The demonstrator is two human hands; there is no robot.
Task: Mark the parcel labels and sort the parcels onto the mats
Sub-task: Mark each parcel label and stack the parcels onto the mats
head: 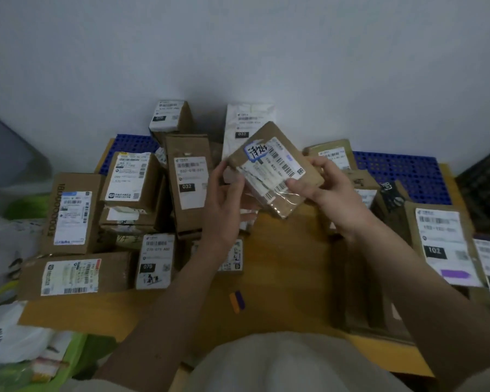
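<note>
Gripping one parcel (276,168), both hands (277,190) curled

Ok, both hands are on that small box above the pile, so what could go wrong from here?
The held box is gripped only at its edges by the left hand and right hand; it could slip onto the parcels below. The marker lies loose on the cardboard sheet and may get knocked or buried.

Open lane: bare yellow mat (283,267) in the middle, between both forearms.
Left block: stacked cardboard parcels (130,210), tightly packed.
Right block: labelled parcels (441,244) beside the right forearm.
Rear: white wall (238,52) behind the pile.
</note>
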